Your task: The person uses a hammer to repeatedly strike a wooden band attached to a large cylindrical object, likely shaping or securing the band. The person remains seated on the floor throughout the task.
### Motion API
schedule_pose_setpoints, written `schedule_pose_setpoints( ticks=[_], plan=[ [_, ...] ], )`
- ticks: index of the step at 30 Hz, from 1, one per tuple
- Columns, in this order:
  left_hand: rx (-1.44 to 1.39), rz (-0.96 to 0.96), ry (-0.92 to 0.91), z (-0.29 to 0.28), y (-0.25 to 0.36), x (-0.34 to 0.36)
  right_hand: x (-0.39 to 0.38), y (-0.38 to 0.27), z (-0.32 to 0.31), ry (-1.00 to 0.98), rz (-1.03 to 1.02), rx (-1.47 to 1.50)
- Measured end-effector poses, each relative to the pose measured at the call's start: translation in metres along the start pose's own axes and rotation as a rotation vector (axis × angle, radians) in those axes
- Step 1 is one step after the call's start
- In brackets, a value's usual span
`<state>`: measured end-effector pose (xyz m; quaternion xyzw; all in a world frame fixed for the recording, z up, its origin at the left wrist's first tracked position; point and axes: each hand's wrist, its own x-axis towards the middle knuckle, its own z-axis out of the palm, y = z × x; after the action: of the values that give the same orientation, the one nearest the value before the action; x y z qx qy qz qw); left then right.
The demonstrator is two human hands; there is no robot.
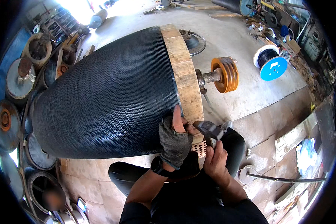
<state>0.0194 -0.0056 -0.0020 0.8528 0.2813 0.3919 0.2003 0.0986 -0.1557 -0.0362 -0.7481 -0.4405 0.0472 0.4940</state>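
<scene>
My left hand (175, 140), in a grey glove with bare fingertips, is at the junction of a large black drum (104, 93) wound in fine ridged rows and its wooden end ring (183, 67). Its index finger points up along a thin metal edge; what its curled fingers hold is hidden. My right hand (217, 160) grips a hammer (208, 130), its dark head slightly blurred beside the ring's lower part. Below that lies a light block with several holes (198, 148). An orange grooved pulley (224, 74) sits on a shaft beyond the ring.
Metal reels and discs (18, 80) crowd the left side. A cable spool with a blue face (273, 68) stands on the floor at right, near piled scrap. A long bar on a round base (283, 180), boards (295, 132) and a plastic bag (306, 156) lie lower right.
</scene>
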Motion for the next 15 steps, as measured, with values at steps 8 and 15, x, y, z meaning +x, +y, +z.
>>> schedule_pose_setpoints(
  ticks=[8,15],
  plan=[
    [0.073,0.124,0.072,-0.006,0.001,-0.003,-0.009,0.005,0.0,0.044,0.014,0.119],
    [0.076,0.123,-0.013,-0.022,-0.005,-0.075,-0.004,0.004,0.008,-0.046,0.093,0.062]
  ],
)
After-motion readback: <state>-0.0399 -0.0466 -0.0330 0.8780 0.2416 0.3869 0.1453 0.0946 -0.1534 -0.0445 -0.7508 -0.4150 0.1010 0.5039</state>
